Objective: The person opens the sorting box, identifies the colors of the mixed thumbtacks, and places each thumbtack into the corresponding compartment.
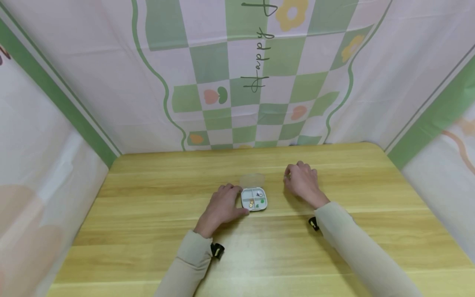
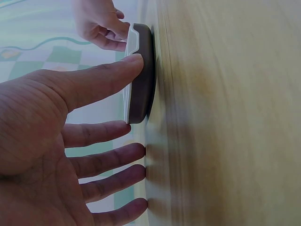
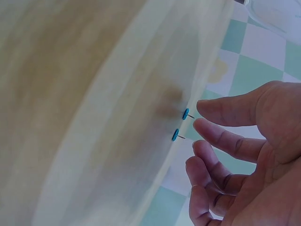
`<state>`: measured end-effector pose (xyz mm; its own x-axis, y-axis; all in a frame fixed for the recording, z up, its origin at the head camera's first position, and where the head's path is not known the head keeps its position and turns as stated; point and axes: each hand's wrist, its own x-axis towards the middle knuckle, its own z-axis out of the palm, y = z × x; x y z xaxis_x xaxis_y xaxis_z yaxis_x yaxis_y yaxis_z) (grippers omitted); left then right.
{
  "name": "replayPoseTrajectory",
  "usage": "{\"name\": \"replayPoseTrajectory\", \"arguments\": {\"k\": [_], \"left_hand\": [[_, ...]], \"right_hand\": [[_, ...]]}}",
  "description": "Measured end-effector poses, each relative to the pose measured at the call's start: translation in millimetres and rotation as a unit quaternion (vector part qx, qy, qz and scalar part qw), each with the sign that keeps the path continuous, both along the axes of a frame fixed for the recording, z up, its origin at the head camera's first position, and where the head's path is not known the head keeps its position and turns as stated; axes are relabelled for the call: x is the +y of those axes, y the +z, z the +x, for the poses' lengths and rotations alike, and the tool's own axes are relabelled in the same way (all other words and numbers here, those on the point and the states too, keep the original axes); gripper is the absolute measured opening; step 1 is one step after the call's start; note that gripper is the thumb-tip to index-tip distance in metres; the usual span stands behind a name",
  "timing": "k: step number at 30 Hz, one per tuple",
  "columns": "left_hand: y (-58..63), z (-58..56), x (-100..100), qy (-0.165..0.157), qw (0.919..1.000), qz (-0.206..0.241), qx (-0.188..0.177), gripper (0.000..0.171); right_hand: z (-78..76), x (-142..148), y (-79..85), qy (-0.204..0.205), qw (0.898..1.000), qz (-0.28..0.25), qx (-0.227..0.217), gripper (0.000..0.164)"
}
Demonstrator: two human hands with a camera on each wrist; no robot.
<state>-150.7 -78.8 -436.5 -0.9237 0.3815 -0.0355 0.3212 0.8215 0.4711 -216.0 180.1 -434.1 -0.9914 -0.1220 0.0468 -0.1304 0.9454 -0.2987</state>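
A small pill box (image 1: 247,194) with a dark base and a white divided tray lies on the table. Its clear lid (image 1: 252,180) is swung up at the far side. My left hand (image 1: 222,204) holds the box at its left, the thumb at the near side and the index fingertip at the far edge. Several small gold, green and purple pieces sit in its compartments. To the right, my right hand (image 1: 303,180) hovers low over the table, thumb and index fingertips parted beside a blue thumbtack (image 3: 186,114). Another blue thumbtack (image 3: 175,135) lies close by, its pin also sticking up.
The wooden table (image 1: 148,247) ends at a patterned cloth (image 1: 211,70) hanging behind it. More cloth hangs at the left and right sides. Each wrist carries a black camera strap (image 1: 217,250).
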Motion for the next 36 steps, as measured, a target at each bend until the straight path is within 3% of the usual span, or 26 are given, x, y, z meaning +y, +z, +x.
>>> {"name": "replayPoseTrajectory", "arguments": {"k": [36], "left_hand": [[-1.0,-0.8,0.2,-0.002,1.0000,-0.006,-0.001,0.070]], "right_hand": [[-7.9,-0.2,-2.2,0.006,1.000,0.026,-0.005,0.007]]}}
